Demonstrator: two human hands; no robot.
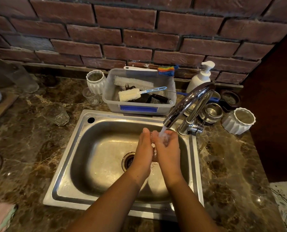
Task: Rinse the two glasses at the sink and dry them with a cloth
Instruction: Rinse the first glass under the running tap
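Glass [154, 150], clear and wet, being clasped over the sink [106, 115] basin at 2 o'clock from the drain [128, 160], mostly hidden by palms. Curling against its left side, left hand [143, 148], thumb pointing to 12 o'clock, fingers out of sight behind. Wrapping round its right side, right hand [168, 149], fingers bent over the top and catching the thin stream of water [163, 130] falling from one curved chrome faucet [189, 97].

Sitting untouched on the counter [30, 148] at 10 o'clock from the basin, one faceted glass [56, 113], thick and clear. Standing nearer 11 o'clock, one small plain tumbler [90, 97]. Lying folded at 8 o'clock, at the frame's corner, one soft pink and mint cloth [0, 216].

Gleaming dully, stainless steel, rectangular with rounded corners; spreading round it, brown veined polished stone.

Resting at 12 o'clock, one translucent plastic tub [139, 104] holding one bristle brush [133, 82] and one sponge brush [130, 96], both white. Flanking it, two white ribbed pots [96, 81], at 11 and 3 o'clock, and one white pump bottle [200, 77] at 1 o'clock.
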